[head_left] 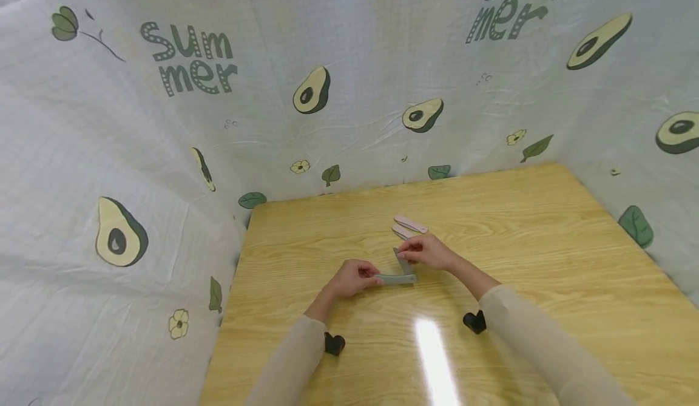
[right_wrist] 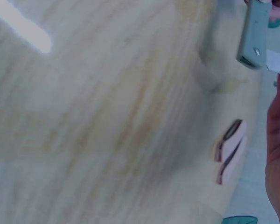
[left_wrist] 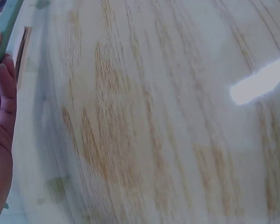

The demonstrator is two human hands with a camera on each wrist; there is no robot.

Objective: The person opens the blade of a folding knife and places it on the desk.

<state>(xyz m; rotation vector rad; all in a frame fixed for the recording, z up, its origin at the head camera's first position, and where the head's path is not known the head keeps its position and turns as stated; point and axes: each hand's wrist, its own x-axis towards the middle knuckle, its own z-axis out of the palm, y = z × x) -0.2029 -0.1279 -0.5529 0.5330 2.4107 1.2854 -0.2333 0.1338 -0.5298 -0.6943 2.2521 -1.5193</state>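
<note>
A folding knife with a grey-green handle (head_left: 396, 279) stands partly unfolded, its blade (head_left: 405, 264) angled up and away from the handle. My left hand (head_left: 354, 277) pinches the handle's left end between thumb and fingers. With its fingertips, my right hand (head_left: 427, 252) pinches the blade from the right. In the right wrist view the handle (right_wrist: 254, 35) shows its pivot screw, and a bit of pale blade (right_wrist: 277, 62) meets my right fingers. The left wrist view catches only the handle's end (left_wrist: 5, 30) in my left fingers (left_wrist: 7, 88).
Two pink folded knives (head_left: 411, 224) lie side by side on the wood-grain table (head_left: 306, 230), just beyond my right hand. A white cloth (head_left: 371, 127) printed with avocados hangs at the table's back and sides. Bright light reflects off the near tabletop.
</note>
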